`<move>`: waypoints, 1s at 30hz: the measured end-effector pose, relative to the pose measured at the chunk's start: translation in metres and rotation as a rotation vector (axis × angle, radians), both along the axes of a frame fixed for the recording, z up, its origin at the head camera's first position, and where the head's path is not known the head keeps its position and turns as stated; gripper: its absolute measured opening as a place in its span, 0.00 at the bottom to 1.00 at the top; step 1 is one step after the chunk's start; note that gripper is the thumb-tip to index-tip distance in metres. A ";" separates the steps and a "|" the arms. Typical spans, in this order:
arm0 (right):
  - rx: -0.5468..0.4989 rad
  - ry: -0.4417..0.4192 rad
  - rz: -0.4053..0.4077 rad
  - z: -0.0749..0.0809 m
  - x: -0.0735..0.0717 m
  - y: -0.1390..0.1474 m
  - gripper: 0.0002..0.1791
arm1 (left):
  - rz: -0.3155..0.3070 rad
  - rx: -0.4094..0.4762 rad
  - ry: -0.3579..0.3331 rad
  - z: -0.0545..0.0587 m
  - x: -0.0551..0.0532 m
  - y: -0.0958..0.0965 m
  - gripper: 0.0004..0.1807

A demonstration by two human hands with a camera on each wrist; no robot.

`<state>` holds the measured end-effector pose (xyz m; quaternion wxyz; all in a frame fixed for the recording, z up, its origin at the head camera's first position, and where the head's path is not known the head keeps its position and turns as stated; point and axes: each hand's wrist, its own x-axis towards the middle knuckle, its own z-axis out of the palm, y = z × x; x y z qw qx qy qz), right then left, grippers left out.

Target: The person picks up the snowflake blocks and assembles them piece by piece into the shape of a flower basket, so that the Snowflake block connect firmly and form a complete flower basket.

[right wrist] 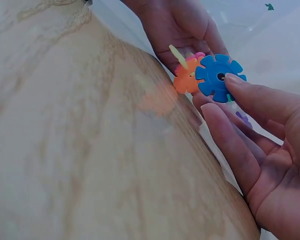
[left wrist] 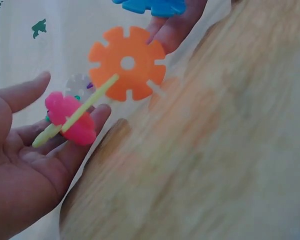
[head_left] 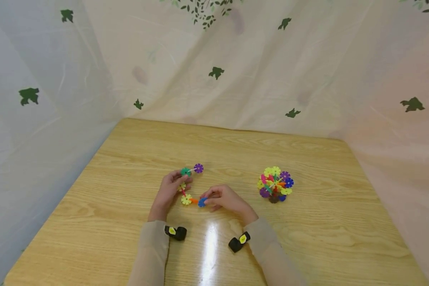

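Observation:
A chain of notched plastic discs hangs between the two hands. The right hand (head_left: 227, 198) pinches its near end, a blue disc (right wrist: 220, 78), with the thumb on the disc's face. Next to it are an orange disc (left wrist: 128, 64) and a yellow disc (head_left: 186, 199). Around the middle of the chain is the left hand (head_left: 169, 190), its thumb raised apart in the left wrist view. Its loosely bent fingers lie beneath a pink disc (left wrist: 70, 119). Beyond that hand the chain runs to a green disc (head_left: 186, 171) and a purple disc (head_left: 198, 168).
A ball-like cluster of joined colourful discs (head_left: 274, 184) stands to the right on the wooden table (head_left: 325, 238). Pale curtains (head_left: 214, 99) with leaf and bird shapes surround the table's back and sides. Each wrist wears a black strapped camera (head_left: 178, 233).

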<state>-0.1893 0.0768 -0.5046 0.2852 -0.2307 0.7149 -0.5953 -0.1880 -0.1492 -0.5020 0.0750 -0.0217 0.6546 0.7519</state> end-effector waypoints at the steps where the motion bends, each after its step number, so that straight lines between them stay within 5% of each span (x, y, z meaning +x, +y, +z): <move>1: -0.002 -0.004 -0.007 0.000 0.000 0.000 0.10 | -0.023 -0.018 0.001 0.000 0.000 0.000 0.21; 10: 0.002 -0.016 -0.027 0.001 0.000 -0.001 0.10 | -0.291 -0.202 0.085 0.000 0.005 -0.007 0.38; 18: 0.032 0.006 -0.033 -0.001 0.000 -0.002 0.10 | -0.213 -0.197 0.087 0.000 0.005 -0.006 0.27; 30: 0.013 -0.005 -0.055 -0.004 -0.002 -0.001 0.10 | -0.165 -0.150 0.040 -0.003 0.001 -0.010 0.25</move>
